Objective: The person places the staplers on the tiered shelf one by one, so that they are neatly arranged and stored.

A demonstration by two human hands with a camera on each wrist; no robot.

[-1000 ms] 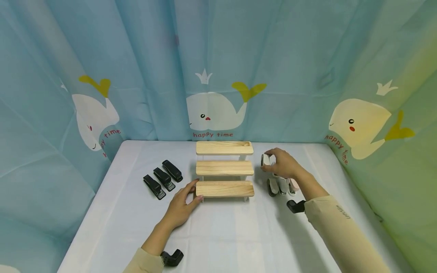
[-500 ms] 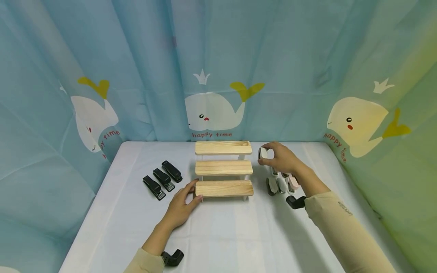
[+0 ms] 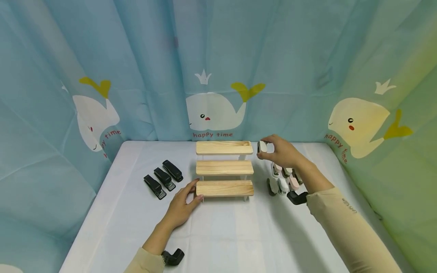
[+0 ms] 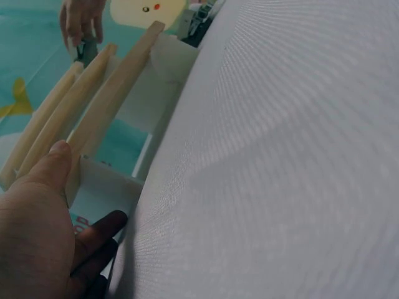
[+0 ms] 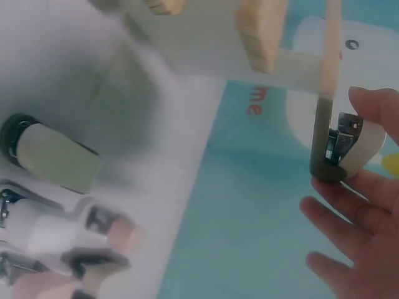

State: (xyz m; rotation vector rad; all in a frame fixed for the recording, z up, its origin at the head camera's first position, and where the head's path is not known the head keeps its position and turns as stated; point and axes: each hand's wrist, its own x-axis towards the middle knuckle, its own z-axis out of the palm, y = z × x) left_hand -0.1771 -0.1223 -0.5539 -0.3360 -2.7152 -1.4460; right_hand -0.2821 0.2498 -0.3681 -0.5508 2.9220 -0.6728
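Note:
My right hand [image 3: 281,152] pinches a small pale stapler [image 5: 355,149] with a dark base and metal front. It is up at the right end of the top board [image 3: 224,148] of a three-tier wooden display stand [image 3: 224,168]. In the right wrist view, the stapler's base overlaps that board's end. My left hand [image 3: 181,206] grips the left end of the lowest board [image 3: 224,188], thumb [image 4: 57,163] against the wood and the other fingers near the white side panel [image 4: 106,187]. Several more small staplers [image 3: 282,185] in white, pink and grey-green stand right of the stand.
Three black staplers [image 3: 163,179] lie slanted in a row on the white-covered table [image 3: 218,239], left of the stand. A blue curtain [image 3: 290,57] with whale prints hangs right behind the table and along its sides.
My right hand has lifted the pale stapler away from the group, moving back and slightly left to the top board's level. The left hand has stayed on the stand.

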